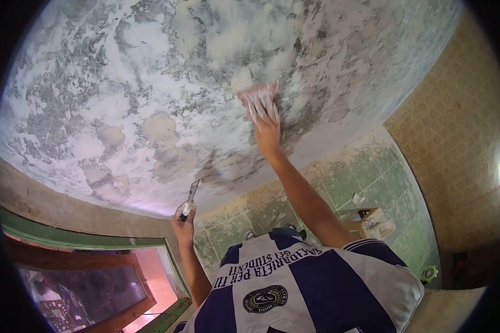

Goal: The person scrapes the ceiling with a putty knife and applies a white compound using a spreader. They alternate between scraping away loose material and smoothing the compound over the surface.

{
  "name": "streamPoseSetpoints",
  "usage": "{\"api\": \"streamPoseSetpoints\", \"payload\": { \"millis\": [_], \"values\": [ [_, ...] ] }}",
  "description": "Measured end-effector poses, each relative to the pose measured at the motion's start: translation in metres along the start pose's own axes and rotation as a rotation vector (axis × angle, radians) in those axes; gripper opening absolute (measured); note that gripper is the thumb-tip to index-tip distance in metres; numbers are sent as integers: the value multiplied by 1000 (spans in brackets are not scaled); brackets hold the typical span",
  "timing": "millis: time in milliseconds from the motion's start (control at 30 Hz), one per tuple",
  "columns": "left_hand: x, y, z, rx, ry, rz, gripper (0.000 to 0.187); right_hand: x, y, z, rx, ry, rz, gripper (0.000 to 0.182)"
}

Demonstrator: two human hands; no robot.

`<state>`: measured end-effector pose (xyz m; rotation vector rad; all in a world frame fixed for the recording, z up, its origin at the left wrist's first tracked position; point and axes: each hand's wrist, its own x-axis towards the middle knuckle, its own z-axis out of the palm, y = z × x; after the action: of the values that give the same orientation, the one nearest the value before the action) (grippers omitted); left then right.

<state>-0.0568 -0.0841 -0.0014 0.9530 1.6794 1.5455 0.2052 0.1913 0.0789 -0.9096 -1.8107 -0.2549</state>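
Note:
My right hand [264,119] is pressed against the patchy, white-and-dark wall [205,83], its fingers spread over a reddish, powder-coated sheet or flat pad [255,93]. White dust covers those fingers. Lower and to the left, my left hand [184,213] is closed around the handle of a putty knife [193,190], whose blade points up toward the wall. Bare, peeled patches show on the wall above the knife.
Green floor tiles [364,172] lie below, with a small box [364,219] and a white tray-like piece [386,227] at the right. A wood-framed window [144,277] is at lower left. A patterned tan surface [461,122] stands at right.

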Motion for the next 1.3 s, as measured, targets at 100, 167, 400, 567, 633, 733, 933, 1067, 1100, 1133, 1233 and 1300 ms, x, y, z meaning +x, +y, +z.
{"api": "streamPoseSetpoints", "payload": {
  "millis": [100, 167, 400, 567, 633, 733, 933, 1067, 1100, 1133, 1233, 1300],
  "values": [
    [-2, 0, -6, 51, 6, 16, 26, -80, 11, 2, -34, -140, 61, 51],
    [-5, -2, -10, 62, 24, 31, 26, -112, 9, -18, -32, -164, 59, 52],
    [-12, 47, 10, 123, -212, -87, 30, -111, -14, -72, 692, -163, 818, 28],
    [-12, 77, 47, 28, -413, -91, 30, -69, -37, -109, 1282, -116, 1208, 24],
    [-11, 81, 55, -7, -462, -95, 30, -64, -42, -115, 1384, -128, 1170, 24],
    [-9, 84, 59, 25, -475, -124, 26, -57, -52, -124, 1419, -130, 1172, 24],
    [-12, 95, 56, -33, -504, -217, 21, -68, -59, -121, 1232, -291, 1189, 26],
    [-9, 99, 55, -95, -517, -251, 20, -68, -70, -120, 1135, -455, 1098, 26],
    [-8, 100, 55, -112, -526, -266, 20, -68, -72, -120, 1106, -504, 1055, 24],
    [-7, 100, 55, -113, -520, -268, 20, -67, -75, -121, 1076, -552, 1012, 23],
    [0, 99, 58, -106, -487, -279, 19, -55, -92, -132, 1035, -608, 991, 21],
    [4, 98, 59, -148, -432, -279, 19, -59, -91, -133, 982, -743, 945, 22]
  ]
}}
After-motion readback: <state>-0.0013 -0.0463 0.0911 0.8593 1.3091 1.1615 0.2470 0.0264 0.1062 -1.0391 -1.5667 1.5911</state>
